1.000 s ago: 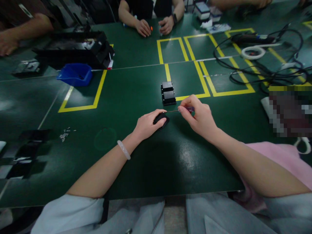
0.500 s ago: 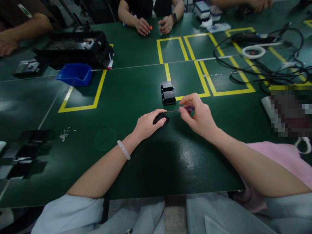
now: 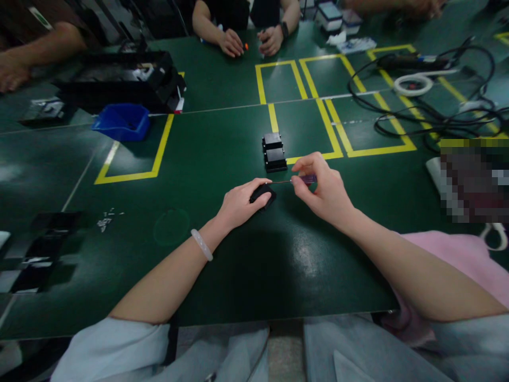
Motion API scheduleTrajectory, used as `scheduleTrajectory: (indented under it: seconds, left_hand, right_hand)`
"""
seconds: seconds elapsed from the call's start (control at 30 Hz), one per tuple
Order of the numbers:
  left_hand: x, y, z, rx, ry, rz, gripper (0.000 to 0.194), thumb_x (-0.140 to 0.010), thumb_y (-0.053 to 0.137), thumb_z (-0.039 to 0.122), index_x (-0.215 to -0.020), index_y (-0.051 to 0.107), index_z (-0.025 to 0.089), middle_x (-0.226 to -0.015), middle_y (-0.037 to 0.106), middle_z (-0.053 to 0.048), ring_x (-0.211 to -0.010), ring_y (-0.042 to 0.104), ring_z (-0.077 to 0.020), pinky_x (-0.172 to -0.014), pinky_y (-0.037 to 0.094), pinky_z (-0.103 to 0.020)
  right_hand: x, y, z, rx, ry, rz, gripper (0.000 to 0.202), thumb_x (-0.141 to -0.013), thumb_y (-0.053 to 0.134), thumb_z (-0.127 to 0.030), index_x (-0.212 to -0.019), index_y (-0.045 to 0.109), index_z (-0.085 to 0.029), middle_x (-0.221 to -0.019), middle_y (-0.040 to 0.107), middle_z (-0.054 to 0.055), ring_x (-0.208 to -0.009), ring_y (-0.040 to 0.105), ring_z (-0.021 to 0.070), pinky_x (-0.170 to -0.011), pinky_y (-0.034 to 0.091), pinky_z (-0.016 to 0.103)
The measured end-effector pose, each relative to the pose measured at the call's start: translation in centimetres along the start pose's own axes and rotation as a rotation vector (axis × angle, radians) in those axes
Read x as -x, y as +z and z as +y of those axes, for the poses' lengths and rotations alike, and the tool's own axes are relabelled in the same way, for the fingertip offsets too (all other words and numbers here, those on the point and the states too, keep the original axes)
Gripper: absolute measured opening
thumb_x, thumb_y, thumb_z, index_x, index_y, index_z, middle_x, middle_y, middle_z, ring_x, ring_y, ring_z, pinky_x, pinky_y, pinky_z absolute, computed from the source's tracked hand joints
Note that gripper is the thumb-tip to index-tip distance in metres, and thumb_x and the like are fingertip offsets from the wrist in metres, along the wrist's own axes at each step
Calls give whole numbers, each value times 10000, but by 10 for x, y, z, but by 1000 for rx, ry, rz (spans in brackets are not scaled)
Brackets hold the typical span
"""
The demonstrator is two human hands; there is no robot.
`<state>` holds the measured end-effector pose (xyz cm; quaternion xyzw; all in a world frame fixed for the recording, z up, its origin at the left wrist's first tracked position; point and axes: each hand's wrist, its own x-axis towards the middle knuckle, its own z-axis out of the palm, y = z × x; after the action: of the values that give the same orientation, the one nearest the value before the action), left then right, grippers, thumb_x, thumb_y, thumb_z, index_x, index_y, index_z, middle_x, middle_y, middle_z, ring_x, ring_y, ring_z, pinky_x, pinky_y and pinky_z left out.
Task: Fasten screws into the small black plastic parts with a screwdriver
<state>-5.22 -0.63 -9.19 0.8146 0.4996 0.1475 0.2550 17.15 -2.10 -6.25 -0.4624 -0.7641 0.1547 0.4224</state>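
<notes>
My left hand [image 3: 242,202] is closed around a small black box-like part [image 3: 269,198], steadying it on the green tabletop [image 3: 222,276]. Much of the part is hidden under my fingers. Between thumb and fingers, my right hand [image 3: 326,188] grips a screwdriver [image 3: 308,179] by its purplish handle. Its thin shaft lies nearly level and points left, with the tip at the part's upper edge beside my left fingertips. Just beyond stand two similar black parts [image 3: 274,154] in a row, with small shiny bits along their sides.
Loose screws [image 3: 106,218] lie at left, near several black parts [image 3: 43,249]. A blue bin [image 3: 122,122] sits before black trays [image 3: 119,79]. Black cables [image 3: 421,119] and a white ring [image 3: 413,85] are at right. Across the table are a co-worker's hands [image 3: 270,41]. Pink cloth [image 3: 449,260] hangs at right.
My hands, the black part and the screwdriver look almost the same as before. Across the table, the co-worker's hand has shifted very slightly.
</notes>
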Motion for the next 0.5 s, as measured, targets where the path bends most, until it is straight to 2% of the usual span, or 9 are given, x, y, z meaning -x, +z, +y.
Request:
scheduleTrajectory:
  seconds: [0.13, 0.23, 0.33, 0.5]
  left_hand:
    - [0, 0, 1, -1, 4, -2, 443, -979, 417, 502, -1332, 580, 290, -1270, 691, -6, -1078, 664, -253, -867, 478, -345]
    - [0, -1, 1, 1, 3, -2, 437, -978, 420, 493, -1329, 581, 287, -1272, 690, -6, -1086, 663, -255, -871, 476, -348]
    - [0, -1, 1, 2, -4, -4, 446, -976, 415, 500, -1330, 581, 286, -1276, 688, -11, -1100, 658, -259, -878, 477, -349]
    - [1, -1, 0, 5, 4, -6, 450, -980, 408, 508, -1331, 579, 284, -1279, 686, -11, -1108, 655, -256, -883, 477, -347]
  right_hand:
    - [-1, 0, 1, -23, -26, -17, 92, -927, 547, -318, -930, 523, -229, -797, 619, -7, -705, 645, 152, -677, 490, 287]
    - [0, 1, 1, -14, -18, 4, 63, -906, 552, -266, -950, 523, -232, -789, 610, -12, -696, 638, 148, -659, 484, 279]
    - [0, 1, 1, -8, 0, 14, 122, -875, 561, -225, -988, 518, -239, -790, 607, -15, -694, 633, 149, -647, 481, 276]
    - [0, 0, 2, -22, -5, -13, 101, -922, 558, -322, -957, 522, -234, -804, 612, -8, -711, 644, 155, -680, 484, 287]
